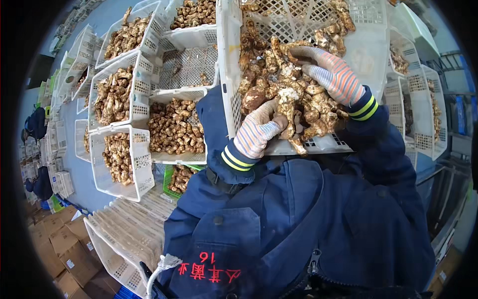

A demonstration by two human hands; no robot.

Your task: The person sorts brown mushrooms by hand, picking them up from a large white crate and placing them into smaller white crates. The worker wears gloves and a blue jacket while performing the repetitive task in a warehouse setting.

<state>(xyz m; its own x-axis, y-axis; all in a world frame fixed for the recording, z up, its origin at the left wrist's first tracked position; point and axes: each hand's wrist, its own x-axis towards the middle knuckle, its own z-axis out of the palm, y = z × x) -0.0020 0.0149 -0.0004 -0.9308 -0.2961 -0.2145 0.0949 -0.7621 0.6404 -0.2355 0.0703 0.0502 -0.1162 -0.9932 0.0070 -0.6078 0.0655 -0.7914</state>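
Note:
Brown and cream mushrooms (267, 88) lie heaped in a white plastic crate (230, 74) in front of me. My left hand (259, 130), in a striped knit glove, grips a thick-stemmed mushroom (286, 108) at the heap's near edge, its white broken end facing up. My right hand (328, 73), gloved alike, reaches over the heap from the right, its fingertips at a pale mushroom stem (293, 48). Whether those fingers are closed on that stem is hard to tell. The crate's lattice floor (295, 22) shows beyond the heap.
Several white crates (142, 89) of sorted mushrooms stand to the left, one nearly bare (190, 67), with a green crate (167, 179) below them. Nested crates (123, 228) and cardboard boxes (71, 246) are at lower left. More crates (424, 108) stand right. People in dark clothing (37, 123) are far left.

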